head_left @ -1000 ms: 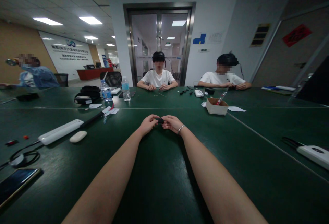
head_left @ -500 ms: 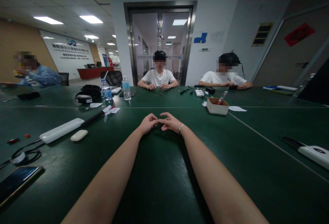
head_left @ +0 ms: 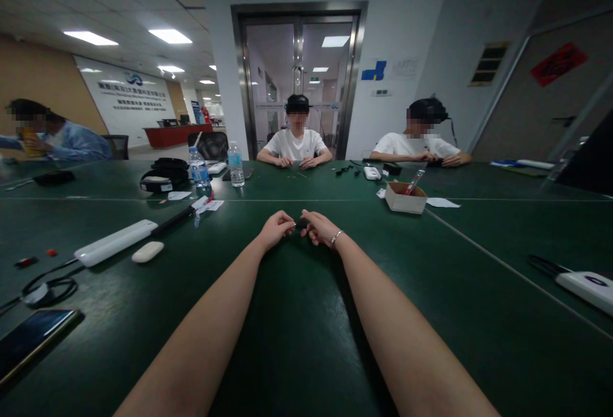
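Both my arms reach forward over the green table (head_left: 297, 315), and my hands nearly meet at its middle. A small dark object (head_left: 301, 223) shows in the gap between them, too small to name. My right hand (head_left: 320, 228), with a bracelet (head_left: 336, 239) at the wrist, is closed on it with thumb and fingertips. Thumb and fingertips of my left hand (head_left: 278, 228) are pinched together at the object's left end. Whatever lies inside that pinch is hidden; only a tiny bright spot shows at the fingertips.
On the left lie a phone (head_left: 38, 340), a white oval case (head_left: 147, 251) and a long white device (head_left: 115, 242) with a cable. Two water bottles (head_left: 235, 165) stand farther back. A small box (head_left: 405, 197) is at right. Several people sit around the table.
My right hand's fingers, spread before, have closed, and the small dark object now shows between my hands. My left hand stays pinched in place. The person at far left has leaned left.
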`<state>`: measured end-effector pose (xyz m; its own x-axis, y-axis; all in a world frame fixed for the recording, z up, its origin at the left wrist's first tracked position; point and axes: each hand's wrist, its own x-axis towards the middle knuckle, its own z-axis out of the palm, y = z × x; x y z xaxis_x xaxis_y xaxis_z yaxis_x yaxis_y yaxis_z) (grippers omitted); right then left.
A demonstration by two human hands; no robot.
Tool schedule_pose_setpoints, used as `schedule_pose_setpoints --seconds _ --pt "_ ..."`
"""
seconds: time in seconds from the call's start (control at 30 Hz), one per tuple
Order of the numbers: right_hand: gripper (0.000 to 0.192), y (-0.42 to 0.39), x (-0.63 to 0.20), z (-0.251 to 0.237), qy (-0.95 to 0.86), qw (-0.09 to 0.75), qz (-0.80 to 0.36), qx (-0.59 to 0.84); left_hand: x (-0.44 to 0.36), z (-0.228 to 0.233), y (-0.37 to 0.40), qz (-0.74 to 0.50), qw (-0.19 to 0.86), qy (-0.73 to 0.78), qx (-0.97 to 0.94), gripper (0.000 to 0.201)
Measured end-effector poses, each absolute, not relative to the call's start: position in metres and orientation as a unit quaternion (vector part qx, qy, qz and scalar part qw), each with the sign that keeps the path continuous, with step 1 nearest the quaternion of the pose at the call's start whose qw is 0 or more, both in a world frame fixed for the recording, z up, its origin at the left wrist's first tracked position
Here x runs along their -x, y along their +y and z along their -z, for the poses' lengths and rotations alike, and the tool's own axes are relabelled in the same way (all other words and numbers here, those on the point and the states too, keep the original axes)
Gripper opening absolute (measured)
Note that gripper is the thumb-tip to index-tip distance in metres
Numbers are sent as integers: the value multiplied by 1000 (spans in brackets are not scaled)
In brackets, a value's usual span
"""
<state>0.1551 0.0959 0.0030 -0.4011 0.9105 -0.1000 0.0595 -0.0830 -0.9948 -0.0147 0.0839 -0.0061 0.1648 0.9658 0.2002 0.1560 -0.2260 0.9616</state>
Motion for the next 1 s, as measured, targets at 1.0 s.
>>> schedule_pose_setpoints --seconds 1.0 --pt "24 100 -154 -2 -549 353 -630 422 16 7 87 -490 445 451 -599 12"
